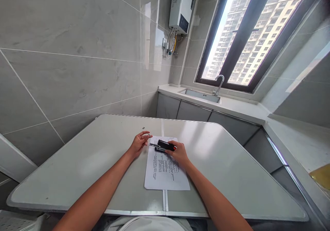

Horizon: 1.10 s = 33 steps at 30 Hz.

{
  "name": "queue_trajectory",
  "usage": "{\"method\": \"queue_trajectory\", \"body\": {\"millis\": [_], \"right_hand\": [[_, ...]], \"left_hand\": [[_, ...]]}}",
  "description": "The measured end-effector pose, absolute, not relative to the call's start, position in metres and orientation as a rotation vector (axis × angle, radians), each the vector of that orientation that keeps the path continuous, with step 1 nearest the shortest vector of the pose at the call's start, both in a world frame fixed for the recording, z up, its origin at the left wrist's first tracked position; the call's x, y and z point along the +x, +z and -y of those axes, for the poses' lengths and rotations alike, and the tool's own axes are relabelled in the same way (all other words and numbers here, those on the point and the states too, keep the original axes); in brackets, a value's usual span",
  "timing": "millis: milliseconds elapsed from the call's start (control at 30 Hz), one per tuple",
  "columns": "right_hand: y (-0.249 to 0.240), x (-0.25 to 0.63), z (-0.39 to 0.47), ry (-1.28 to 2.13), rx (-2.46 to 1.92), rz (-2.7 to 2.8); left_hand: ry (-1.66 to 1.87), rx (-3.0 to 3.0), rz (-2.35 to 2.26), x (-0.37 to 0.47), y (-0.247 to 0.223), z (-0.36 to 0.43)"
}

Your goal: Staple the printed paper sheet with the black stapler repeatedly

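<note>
Stapling looks underway: the right hand (179,152) grips a black metal stapler (163,145) over the printed white paper sheet's (165,170) far edge; the left hand (139,142), fingers loosely open and empty, rests beside it; pressing down squarely seems next.

- Left hand (139,142): bare, no glove, no ring or watch visible.
- Right hand (178,153): bare, no glove, no ring or watch visible.
- Left forearm (103,189): uncovered to the frame's lower edge; no sleeve or band in view.
- Right forearm (211,196): uncovered likewise; no sleeve in view.
- Garment (149,224): pale grey-white cloth at the bottom centre, cut and type not discernible.
</note>
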State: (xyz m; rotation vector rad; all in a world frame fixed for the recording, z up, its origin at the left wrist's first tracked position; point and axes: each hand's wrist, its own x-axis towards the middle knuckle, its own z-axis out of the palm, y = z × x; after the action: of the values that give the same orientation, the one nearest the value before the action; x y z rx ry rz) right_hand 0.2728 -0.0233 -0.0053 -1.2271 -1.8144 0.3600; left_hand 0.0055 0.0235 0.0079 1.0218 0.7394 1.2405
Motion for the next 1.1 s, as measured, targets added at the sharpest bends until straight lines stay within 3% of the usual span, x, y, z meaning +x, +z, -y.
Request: {"method": "queue_trajectory", "body": {"millis": [267,467,667,1100], "right_hand": [[-0.002,0.269,0.026,0.486,-1.216,1.922],[0.015,0.263,0.036,0.16,-0.943,1.872],[0.017,0.248,0.048,0.084,-0.512,2.032],[0.008,0.248,0.049,-0.127,-0.546,2.082]], "left_hand": [[1.183,1.16,-0.634,0.011,0.012,-0.013],[1.039,1.386,-0.644,0.018,0.027,0.005],[0.876,1.567,-0.605,0.027,0.032,0.018],[0.935,1.649,-0.597,0.029,0.035,0.021]]}}
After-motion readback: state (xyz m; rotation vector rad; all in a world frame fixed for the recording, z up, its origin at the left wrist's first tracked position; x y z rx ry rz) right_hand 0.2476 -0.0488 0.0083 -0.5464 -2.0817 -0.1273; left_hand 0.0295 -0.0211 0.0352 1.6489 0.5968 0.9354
